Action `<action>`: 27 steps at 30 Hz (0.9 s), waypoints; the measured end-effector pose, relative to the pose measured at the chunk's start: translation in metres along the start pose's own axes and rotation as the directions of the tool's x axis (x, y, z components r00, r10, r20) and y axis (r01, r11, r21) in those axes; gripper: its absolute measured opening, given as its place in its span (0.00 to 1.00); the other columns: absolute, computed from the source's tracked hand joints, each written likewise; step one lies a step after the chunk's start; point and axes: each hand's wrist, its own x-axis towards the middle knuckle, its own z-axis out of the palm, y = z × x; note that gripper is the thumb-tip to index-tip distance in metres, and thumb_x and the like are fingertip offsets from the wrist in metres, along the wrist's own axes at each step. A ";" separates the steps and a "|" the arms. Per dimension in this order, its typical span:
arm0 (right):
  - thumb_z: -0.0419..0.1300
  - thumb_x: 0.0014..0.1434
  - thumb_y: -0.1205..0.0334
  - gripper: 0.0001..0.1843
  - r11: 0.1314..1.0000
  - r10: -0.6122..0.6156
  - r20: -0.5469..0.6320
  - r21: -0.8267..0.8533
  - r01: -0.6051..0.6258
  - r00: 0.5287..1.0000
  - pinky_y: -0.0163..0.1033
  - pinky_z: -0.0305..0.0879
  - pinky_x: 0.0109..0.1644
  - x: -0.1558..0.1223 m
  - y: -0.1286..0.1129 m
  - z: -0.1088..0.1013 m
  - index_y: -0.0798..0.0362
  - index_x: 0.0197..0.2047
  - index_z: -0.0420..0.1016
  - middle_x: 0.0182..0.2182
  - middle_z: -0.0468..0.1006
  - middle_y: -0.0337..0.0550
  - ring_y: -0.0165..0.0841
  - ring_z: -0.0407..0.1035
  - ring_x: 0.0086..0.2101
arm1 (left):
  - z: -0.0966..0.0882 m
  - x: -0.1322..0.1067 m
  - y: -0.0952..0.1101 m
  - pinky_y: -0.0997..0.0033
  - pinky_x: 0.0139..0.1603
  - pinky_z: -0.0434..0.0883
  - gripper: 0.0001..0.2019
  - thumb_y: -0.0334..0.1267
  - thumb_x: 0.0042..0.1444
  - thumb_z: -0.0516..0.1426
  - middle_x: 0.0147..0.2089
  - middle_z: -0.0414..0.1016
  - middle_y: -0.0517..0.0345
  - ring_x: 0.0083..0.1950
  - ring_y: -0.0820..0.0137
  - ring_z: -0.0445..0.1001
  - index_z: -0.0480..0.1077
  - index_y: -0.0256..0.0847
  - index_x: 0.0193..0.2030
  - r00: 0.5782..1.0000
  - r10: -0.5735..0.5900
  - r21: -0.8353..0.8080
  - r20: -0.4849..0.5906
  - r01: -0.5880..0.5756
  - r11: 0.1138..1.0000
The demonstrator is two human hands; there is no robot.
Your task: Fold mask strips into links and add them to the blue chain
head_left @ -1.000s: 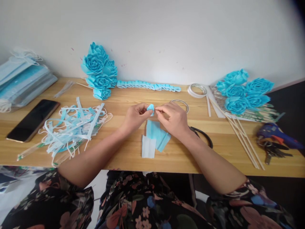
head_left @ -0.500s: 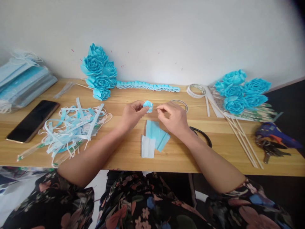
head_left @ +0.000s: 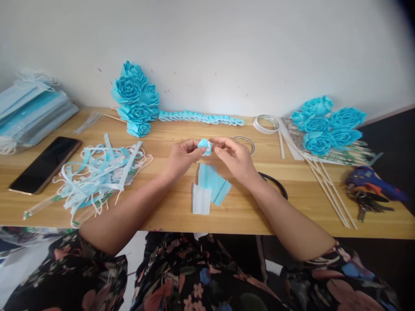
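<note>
A small folded piece of blue mask fabric [head_left: 205, 145] is raised over the table, with a pale patch on its front. My left hand [head_left: 184, 156] pinches its left side between thumb and fingers. At its right edge, the thumb and fingertips of my right hand [head_left: 234, 158] are closed on it; the exact contact is small and partly hidden. Below the hands lie several flat cut pieces: light blue ones [head_left: 208, 175] overlapping and a paler one [head_left: 201, 199] in front.
Mask scraps and ear loops [head_left: 97, 175] lie left, beside a phone [head_left: 45, 165] and stacked masks [head_left: 35, 112]. Blue fabric roses [head_left: 134, 97], a pleated strip [head_left: 201, 117] and tape rolls [head_left: 266, 124] line the back. Right are more roses [head_left: 317, 129], sticks [head_left: 327, 190] and keys [head_left: 366, 203].
My right hand has moved left, from apart to the folded piece's right edge. My left hand and the piece have shifted slightly right.
</note>
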 end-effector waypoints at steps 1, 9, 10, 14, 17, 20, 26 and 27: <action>0.58 0.60 0.59 0.12 0.997 0.022 0.043 0.067 -0.025 0.999 0.39 0.68 0.41 0.001 0.000 0.000 0.50 0.46 0.77 0.36 0.80 0.41 0.33 0.73 0.38 | 0.000 0.000 0.000 0.75 0.29 0.60 0.10 0.43 0.49 0.64 0.24 0.67 0.63 0.26 0.77 0.62 0.72 0.38 0.29 1.000 -0.003 -0.007 0.001 0.003 1.000; 0.62 0.56 0.57 0.08 0.965 0.092 0.091 0.236 -0.112 0.992 0.37 0.64 0.38 0.001 -0.001 0.003 0.51 0.35 0.70 0.31 0.73 0.37 0.30 0.67 0.33 | 0.003 -0.001 0.000 0.74 0.29 0.65 0.11 0.44 0.49 0.64 0.26 0.68 0.63 0.26 0.77 0.64 0.72 0.38 0.31 0.999 -0.001 -0.045 0.050 0.003 0.999; 0.61 0.56 0.57 0.07 0.965 0.095 0.096 0.237 -0.116 0.991 0.36 0.63 0.37 0.001 -0.001 0.003 0.51 0.34 0.70 0.30 0.72 0.37 0.29 0.66 0.32 | 0.003 -0.001 -0.001 0.74 0.29 0.65 0.11 0.44 0.49 0.64 0.26 0.68 0.63 0.26 0.77 0.64 0.72 0.38 0.31 0.998 0.000 -0.043 0.056 0.003 0.999; 0.60 0.57 0.58 0.07 0.966 0.115 0.102 0.222 -0.136 0.988 0.37 0.61 0.35 0.002 -0.002 0.002 0.51 0.31 0.70 0.27 0.69 0.35 0.29 0.63 0.30 | 0.003 -0.001 -0.003 0.73 0.32 0.67 0.11 0.43 0.52 0.63 0.29 0.71 0.61 0.28 0.75 0.67 0.72 0.38 0.37 0.998 0.047 0.041 0.032 -0.048 0.998; 0.60 0.57 0.58 0.07 0.966 0.128 0.099 0.212 -0.147 0.987 0.37 0.60 0.35 0.001 -0.001 0.001 0.52 0.30 0.71 0.26 0.69 0.35 0.29 0.63 0.29 | 0.000 -0.001 -0.003 0.69 0.41 0.70 0.14 0.37 0.53 0.62 0.40 0.75 0.55 0.39 0.70 0.72 0.72 0.40 0.46 0.958 0.281 0.315 -0.060 -0.249 0.916; 0.60 0.57 0.58 0.08 0.973 0.122 0.087 0.186 -0.137 0.989 0.36 0.58 0.33 0.001 0.002 0.002 0.52 0.30 0.71 0.25 0.68 0.34 0.28 0.61 0.28 | -0.003 -0.001 0.000 0.62 0.51 0.68 0.10 0.35 0.55 0.61 0.48 0.75 0.51 0.50 0.64 0.72 0.73 0.42 0.44 0.849 0.527 0.592 0.034 -0.442 0.674; 0.60 0.57 0.57 0.08 0.984 0.091 0.079 0.144 -0.102 0.993 0.35 0.57 0.31 0.000 0.005 0.003 0.52 0.30 0.70 0.25 0.68 0.34 0.27 0.60 0.27 | -0.008 -0.001 0.004 0.56 0.53 0.65 0.05 0.37 0.60 0.57 0.51 0.74 0.50 0.51 0.60 0.70 0.74 0.44 0.42 0.755 0.632 0.745 0.175 -0.521 0.416; 0.60 0.57 0.57 0.09 0.985 0.087 0.081 0.142 -0.098 0.993 0.35 0.57 0.32 0.001 0.004 0.003 0.52 0.30 0.71 0.25 0.68 0.34 0.27 0.60 0.27 | -0.008 -0.001 0.004 0.55 0.53 0.65 0.06 0.37 0.61 0.57 0.52 0.74 0.50 0.52 0.60 0.70 0.75 0.44 0.42 0.749 0.636 0.756 0.187 -0.523 0.393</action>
